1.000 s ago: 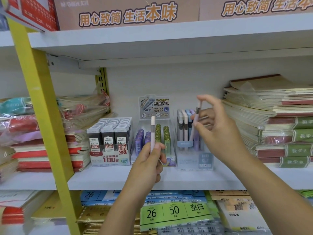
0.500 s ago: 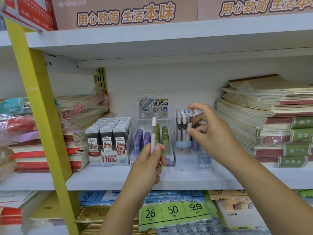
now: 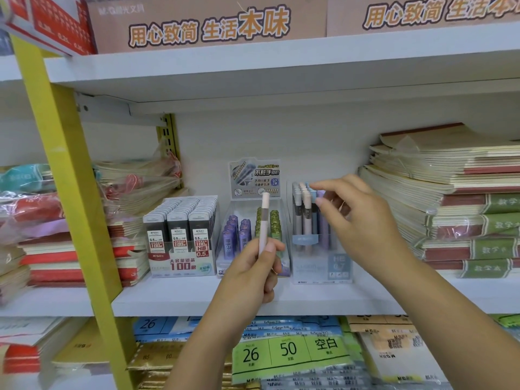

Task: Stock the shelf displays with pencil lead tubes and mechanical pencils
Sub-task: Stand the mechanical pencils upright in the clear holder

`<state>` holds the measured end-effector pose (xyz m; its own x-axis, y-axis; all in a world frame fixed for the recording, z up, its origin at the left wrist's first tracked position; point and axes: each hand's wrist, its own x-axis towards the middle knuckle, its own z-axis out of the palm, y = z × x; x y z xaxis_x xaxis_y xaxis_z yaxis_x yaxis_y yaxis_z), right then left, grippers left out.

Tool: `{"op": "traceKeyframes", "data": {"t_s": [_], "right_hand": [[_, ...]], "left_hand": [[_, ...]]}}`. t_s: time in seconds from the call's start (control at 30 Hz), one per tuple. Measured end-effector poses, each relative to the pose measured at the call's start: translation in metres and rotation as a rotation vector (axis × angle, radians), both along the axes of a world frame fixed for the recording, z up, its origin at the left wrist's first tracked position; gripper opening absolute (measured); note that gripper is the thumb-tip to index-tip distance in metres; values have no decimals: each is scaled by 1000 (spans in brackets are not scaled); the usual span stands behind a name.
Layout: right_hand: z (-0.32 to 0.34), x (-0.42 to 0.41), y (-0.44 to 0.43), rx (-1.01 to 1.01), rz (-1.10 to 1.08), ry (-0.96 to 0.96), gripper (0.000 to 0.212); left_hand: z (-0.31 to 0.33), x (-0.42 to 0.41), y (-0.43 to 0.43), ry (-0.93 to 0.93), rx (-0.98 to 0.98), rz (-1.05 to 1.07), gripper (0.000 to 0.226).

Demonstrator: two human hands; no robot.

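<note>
On the shelf (image 3: 197, 296), the black 0.5 HB lead box display (image 3: 181, 237) at the left looks full and has not been touched over the last 1 second. Just beside it, the clear tube display (image 3: 253, 235) of purple and green lead tubes is likewise unchanged. In front of that display the left hand (image 3: 250, 274) still grips 1 pink mechanical pencil (image 3: 264, 218) upright, fingers and thumb curled round its lower barrel, in much the same place as before. The change is further right. The pencil that the right hand (image 3: 365, 220) pinched 1 second ago, and was lowering 0.5 seconds ago, has gone into the pencil display (image 3: 318, 260), though which of the standing pencils it is cannot be told. That hand now hovers over the pencil tops with fingers loosely spread and thumb apart, holding nothing. So 1 pencil looks stocked, and the left hand's pencil is probably next to hand across. The notebook stacks (image 3: 464, 206) at the right are unmoved.
</note>
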<state>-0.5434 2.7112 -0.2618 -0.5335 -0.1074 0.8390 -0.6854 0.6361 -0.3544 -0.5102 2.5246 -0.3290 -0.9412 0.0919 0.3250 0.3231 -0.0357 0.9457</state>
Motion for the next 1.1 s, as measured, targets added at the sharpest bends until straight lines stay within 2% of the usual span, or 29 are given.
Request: {"op": "traceKeyframes", "data": {"t_s": [0.1, 0.17, 0.23, 0.33, 0.4, 0.47, 0.53, 0.6, 0.77, 1.1], "right_hand": [[8, 14, -7, -143, 244, -178, 19], [9, 22, -14, -172, 412, -320, 26], [7, 26, -18, -193, 511, -375, 31], [8, 26, -18, -285, 521, -347, 30], [12, 25, -12, -422, 499, -263, 27], [18, 24, -3, -528, 469, -124, 28], [22, 25, 7, -482, 387, 19, 32], [21, 24, 13, -376, 311, 75, 35], [8, 13, 11, -132, 189, 3, 31], [2, 3, 11, -81, 264, -110, 35]], "left_hand": [[4, 4, 4, 35, -44, -33, 25], [6, 6, 8, 44, -63, -54, 24], [6, 7, 14, 40, -73, -67, 23], [6, 8, 19, 60, -106, -7, 22], [6, 7, 20, 133, -148, 128, 17], [3, 3, 20, 240, -221, 298, 24], [1, 2, 21, 349, -355, 402, 41], [-2, 1, 24, 415, -485, 422, 52], [-12, -6, 28, 447, -711, 365, 59], [-15, -4, 26, 409, -663, 277, 59]]}}
